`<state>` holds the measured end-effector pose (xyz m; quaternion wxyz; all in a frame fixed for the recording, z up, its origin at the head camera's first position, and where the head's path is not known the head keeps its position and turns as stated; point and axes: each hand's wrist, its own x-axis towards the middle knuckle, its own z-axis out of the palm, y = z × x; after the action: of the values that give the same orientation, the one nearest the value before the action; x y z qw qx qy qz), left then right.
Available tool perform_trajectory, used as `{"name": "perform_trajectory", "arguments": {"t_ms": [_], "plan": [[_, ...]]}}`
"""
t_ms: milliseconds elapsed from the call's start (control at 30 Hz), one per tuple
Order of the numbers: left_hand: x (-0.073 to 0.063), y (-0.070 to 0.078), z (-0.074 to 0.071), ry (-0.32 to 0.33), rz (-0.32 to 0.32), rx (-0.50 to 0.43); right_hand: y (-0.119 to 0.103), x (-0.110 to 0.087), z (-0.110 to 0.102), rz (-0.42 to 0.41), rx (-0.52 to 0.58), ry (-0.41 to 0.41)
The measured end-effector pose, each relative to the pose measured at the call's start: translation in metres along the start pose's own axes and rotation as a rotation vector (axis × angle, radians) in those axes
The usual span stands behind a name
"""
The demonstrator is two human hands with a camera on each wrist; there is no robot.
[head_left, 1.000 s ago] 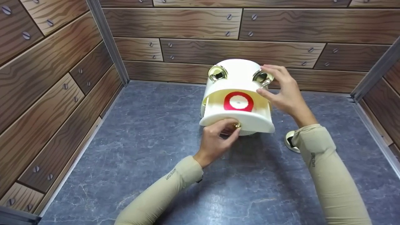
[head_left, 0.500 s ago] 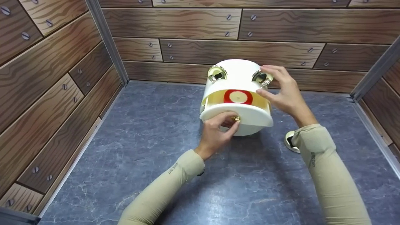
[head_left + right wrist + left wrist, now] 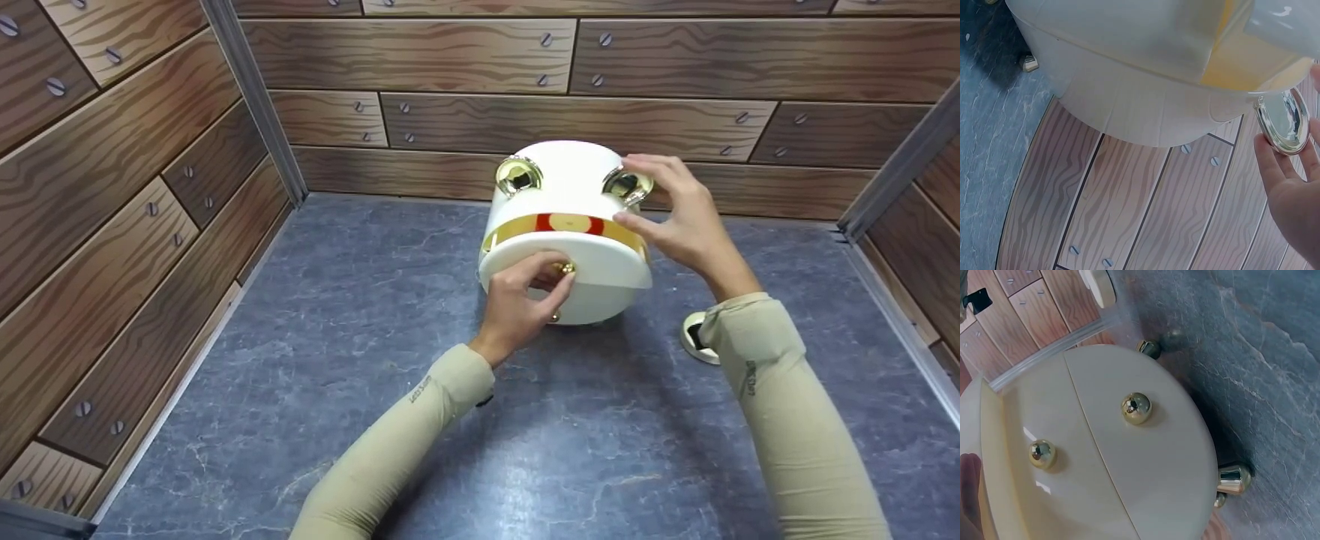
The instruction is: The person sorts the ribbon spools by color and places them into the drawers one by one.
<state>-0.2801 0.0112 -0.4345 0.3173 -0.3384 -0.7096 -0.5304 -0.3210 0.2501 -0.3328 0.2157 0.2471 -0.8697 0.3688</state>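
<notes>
A small white rounded drawer box [image 3: 574,169] stands on the floor with a few gold feet. Its upper drawer [image 3: 611,262] is slightly out, and through the gap shows part of a red ring [image 3: 541,223] with a pale centre. In the head view my left hand [image 3: 517,296] pinches the upper drawer's gold knob [image 3: 568,268]; the left wrist view shows two gold knobs on the fronts. My right hand [image 3: 686,217] rests at the box's right gold-rimmed round ornament [image 3: 1283,126], fingers extended along its rim, thumb on the box's top edge.
A matching gold-rimmed ornament [image 3: 519,176] sits on the box's left. Partly behind the right sleeve, a pale round piece with a black mark [image 3: 699,339] lies on the marbled blue floor [image 3: 360,300]. Wood-plank-patterned walls [image 3: 450,56] enclose the back and sides.
My left hand has moved away from me, pushing the upper drawer inward. The gap over it has narrowed and less of the red ring shows. The right hand stays in place.
</notes>
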Motion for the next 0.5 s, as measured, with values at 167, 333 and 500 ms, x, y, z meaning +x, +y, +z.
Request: {"name": "perform_trajectory", "arguments": {"t_ms": [167,333,500], "plan": [[0.0038,-0.0039,0.0014,-0.002,-0.011,-0.005,0.0012,0.0009,0.0001,-0.012,-0.003,0.005],[0.0067,-0.0069,0.0025,-0.011,-0.017,0.011,0.0023,0.0017,0.0008,-0.027,-0.003,0.018],[0.01,-0.0096,0.0038,-0.007,-0.012,0.028,0.0019,0.0016,0.0007,-0.028,-0.006,0.02]]}}
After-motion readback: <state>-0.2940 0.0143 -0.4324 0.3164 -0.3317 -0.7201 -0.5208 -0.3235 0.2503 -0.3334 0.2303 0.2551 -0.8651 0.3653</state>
